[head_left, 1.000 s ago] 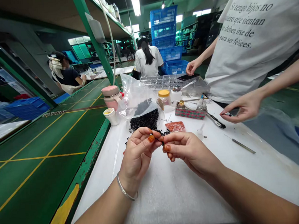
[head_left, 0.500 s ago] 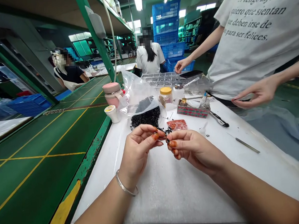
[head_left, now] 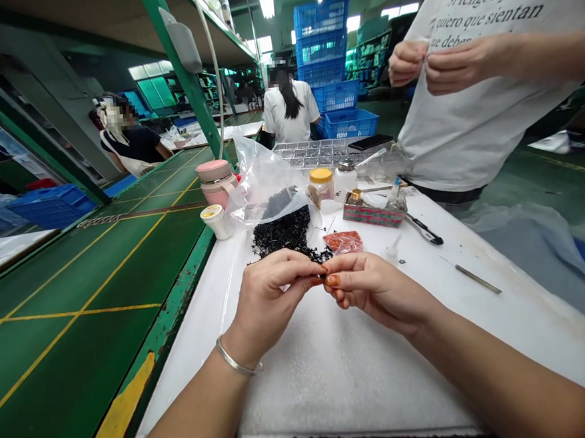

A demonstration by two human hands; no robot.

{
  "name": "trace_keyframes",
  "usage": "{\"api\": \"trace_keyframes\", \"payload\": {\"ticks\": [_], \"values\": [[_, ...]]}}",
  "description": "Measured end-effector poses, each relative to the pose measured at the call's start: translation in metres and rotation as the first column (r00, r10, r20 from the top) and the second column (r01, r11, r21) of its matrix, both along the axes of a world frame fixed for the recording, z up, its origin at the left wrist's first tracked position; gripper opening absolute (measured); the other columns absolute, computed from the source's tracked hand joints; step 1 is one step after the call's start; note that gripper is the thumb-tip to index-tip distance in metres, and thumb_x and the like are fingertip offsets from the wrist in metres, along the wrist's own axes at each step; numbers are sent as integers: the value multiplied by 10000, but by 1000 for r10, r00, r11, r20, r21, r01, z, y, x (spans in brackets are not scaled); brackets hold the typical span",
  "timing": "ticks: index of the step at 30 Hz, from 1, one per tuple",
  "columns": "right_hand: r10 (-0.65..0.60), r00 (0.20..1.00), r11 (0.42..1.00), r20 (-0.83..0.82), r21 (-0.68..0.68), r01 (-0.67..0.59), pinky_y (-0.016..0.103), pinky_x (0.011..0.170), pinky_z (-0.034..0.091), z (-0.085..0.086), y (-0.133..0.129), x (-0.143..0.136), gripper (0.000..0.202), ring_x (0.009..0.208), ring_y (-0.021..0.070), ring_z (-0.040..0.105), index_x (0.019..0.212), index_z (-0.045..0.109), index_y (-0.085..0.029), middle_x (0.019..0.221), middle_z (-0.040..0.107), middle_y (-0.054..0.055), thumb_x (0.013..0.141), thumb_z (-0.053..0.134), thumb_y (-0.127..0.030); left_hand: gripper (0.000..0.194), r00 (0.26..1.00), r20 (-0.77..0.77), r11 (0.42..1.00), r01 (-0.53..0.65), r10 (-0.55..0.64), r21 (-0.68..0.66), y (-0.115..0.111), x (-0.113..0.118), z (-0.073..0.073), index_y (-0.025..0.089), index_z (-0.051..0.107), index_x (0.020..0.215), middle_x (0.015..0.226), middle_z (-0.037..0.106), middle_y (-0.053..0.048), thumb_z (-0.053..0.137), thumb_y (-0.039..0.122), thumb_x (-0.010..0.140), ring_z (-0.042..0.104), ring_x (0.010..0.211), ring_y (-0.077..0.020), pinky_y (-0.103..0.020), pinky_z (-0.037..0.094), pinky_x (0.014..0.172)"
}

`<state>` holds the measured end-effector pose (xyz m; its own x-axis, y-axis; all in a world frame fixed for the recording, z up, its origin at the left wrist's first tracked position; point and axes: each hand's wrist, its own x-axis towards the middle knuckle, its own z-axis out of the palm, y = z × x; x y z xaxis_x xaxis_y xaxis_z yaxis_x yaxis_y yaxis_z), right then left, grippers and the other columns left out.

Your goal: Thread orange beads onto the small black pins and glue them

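My left hand (head_left: 272,294), with a silver bangle at its wrist, is closed in a pinch. Its fingertips meet those of my right hand (head_left: 372,283), which is also closed. A small black part (head_left: 322,277) shows between the touching fingertips, mostly hidden by them; its exact shape cannot be made out. Just beyond the hands, a heap of similar black parts (head_left: 281,234) spills from a clear plastic bag (head_left: 264,171) onto the white table surface (head_left: 344,382). Beside the heap lies a small plastic packet of orange-red bits (head_left: 343,242).
Farther back stand a pink cup (head_left: 214,178), a white tub (head_left: 215,221), a yellow-lidded jar (head_left: 321,185) and a compartment tray (head_left: 312,152). On the right are a patterned box (head_left: 375,213), a cutter knife (head_left: 423,228) and a needle tool (head_left: 477,278). A co-worker (head_left: 490,118) stands there.
My left fingers have closed up against the right ones, covering more of the black part. The co-worker's hands have risen from beside the tray and come together before the shirt.
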<state>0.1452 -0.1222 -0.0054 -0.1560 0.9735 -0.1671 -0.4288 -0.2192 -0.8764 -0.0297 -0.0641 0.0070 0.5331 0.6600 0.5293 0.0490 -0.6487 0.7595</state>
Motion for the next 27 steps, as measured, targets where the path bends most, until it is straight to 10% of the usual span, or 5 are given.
{"api": "trace_keyframes", "payload": {"ticks": [7, 14, 27], "values": [[-1, 1000, 1000, -5, -6, 1, 173, 560, 447, -1, 1, -1, 188, 580, 38, 536, 826, 732, -158, 709, 635, -14, 663, 802, -220, 78, 996, 79, 969, -18, 38, -246, -1, 2, 2, 202, 779, 763, 743, 708, -52, 711, 166, 776, 629, 674, -144, -219, 495, 632], [-173, 979, 975, 111, 161, 154, 218, 613, 465, 0, -1, 1, 145, 644, 67, 548, 829, 731, -195, 782, 644, -8, 717, 769, -277, 124, 979, 205, 720, 155, -18, -676, 2, 7, -5, 125, 732, 770, 615, 677, -42, 752, 246, 754, 611, 541, -104, -173, 485, 515], [-226, 957, 953, 181, 243, 179, 220, 597, 490, -2, -3, 1, 154, 666, 94, 602, 830, 682, -190, 789, 677, 7, 754, 752, -305, 188, 896, 435, 367, 437, -92, -821, 2, 10, -13, 98, 695, 784, 705, 651, -29, 791, 245, 718, 588, 568, -59, -139, 488, 529]]}}
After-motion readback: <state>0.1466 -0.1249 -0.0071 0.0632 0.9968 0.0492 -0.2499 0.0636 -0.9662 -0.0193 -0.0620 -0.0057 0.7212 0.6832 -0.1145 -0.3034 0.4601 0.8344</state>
